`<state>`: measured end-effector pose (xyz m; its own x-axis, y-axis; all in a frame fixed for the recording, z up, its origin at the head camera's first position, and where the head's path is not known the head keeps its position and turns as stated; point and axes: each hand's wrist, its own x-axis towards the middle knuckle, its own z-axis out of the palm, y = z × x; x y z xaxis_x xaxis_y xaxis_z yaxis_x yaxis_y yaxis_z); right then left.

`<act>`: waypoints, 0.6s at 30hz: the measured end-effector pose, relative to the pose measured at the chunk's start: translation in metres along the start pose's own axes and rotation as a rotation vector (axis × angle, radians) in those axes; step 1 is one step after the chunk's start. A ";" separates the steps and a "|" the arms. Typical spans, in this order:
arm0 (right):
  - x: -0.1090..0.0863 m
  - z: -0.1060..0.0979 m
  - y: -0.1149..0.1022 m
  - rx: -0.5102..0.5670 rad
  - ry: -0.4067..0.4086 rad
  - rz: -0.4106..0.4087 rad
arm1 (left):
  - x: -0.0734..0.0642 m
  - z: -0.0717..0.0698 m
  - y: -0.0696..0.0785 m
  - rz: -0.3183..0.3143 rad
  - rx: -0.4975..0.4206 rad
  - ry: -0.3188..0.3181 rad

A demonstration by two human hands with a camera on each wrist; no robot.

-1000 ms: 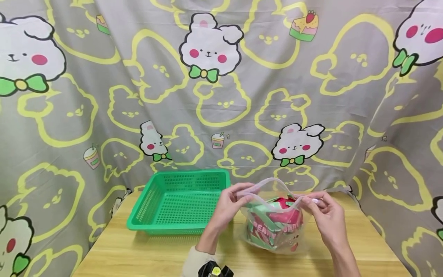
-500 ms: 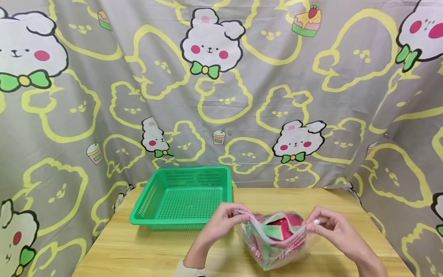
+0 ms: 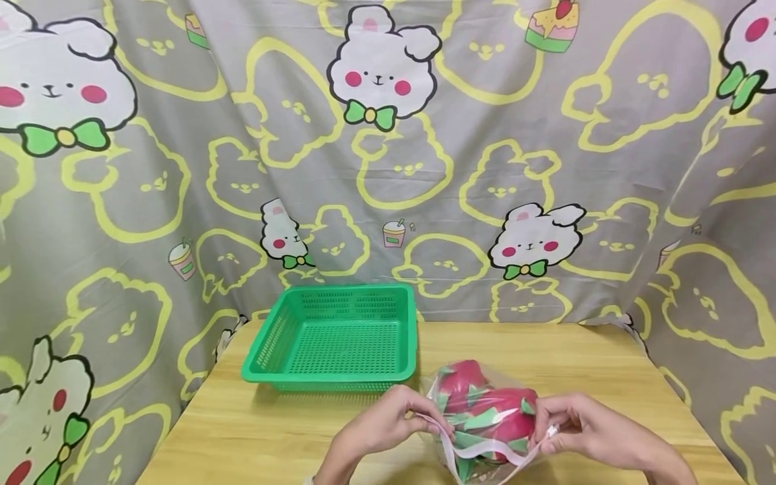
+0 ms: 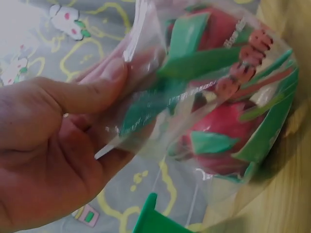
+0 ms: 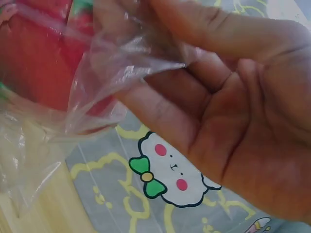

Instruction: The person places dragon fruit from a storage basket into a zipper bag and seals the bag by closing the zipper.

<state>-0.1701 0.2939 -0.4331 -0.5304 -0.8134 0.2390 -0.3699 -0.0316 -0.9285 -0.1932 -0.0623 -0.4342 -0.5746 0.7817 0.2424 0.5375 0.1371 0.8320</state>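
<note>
A clear plastic zip bag [image 3: 485,447] tilts over the table's front, its pale-rimmed mouth turned toward me. Inside are red dragon fruits with green scales, one [image 3: 461,382] behind another [image 3: 509,421]. My left hand [image 3: 397,421] pinches the left end of the bag's rim. At the right end, near the white slider, my right hand [image 3: 588,428] pinches the rim too. Pink printed letters [image 4: 245,68] and dragon fruit [image 4: 226,133] show through the film in the left wrist view. In the right wrist view, fingers [image 5: 165,111] hold the film beside a red fruit [image 5: 39,58].
A green perforated plastic basket [image 3: 327,378] stands left of the bag, toward the back of the wooden table [image 3: 267,438]. A grey patterned curtain [image 3: 448,175] hangs behind the table and along both sides.
Both hands have brought the bag lower and nearer, turning its mouth from upward to facing me. The dragon fruits now show more plainly. The basket stays on the table.
</note>
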 end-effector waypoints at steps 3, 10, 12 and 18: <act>0.000 -0.002 -0.001 -0.111 0.075 0.025 | 0.009 0.002 -0.001 -0.003 0.102 0.060; 0.004 -0.013 0.010 -0.445 0.377 0.091 | 0.039 -0.001 -0.018 -0.029 0.188 0.244; 0.007 -0.015 0.017 -0.508 0.463 0.103 | 0.048 -0.003 -0.024 -0.027 0.202 0.295; 0.016 -0.017 0.044 -0.647 0.741 0.115 | 0.074 -0.010 -0.043 -0.009 0.263 0.446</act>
<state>-0.2074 0.2895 -0.4654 -0.8508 -0.2159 0.4792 -0.5145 0.5279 -0.6757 -0.2648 -0.0162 -0.4473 -0.7565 0.4521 0.4725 0.6351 0.3356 0.6957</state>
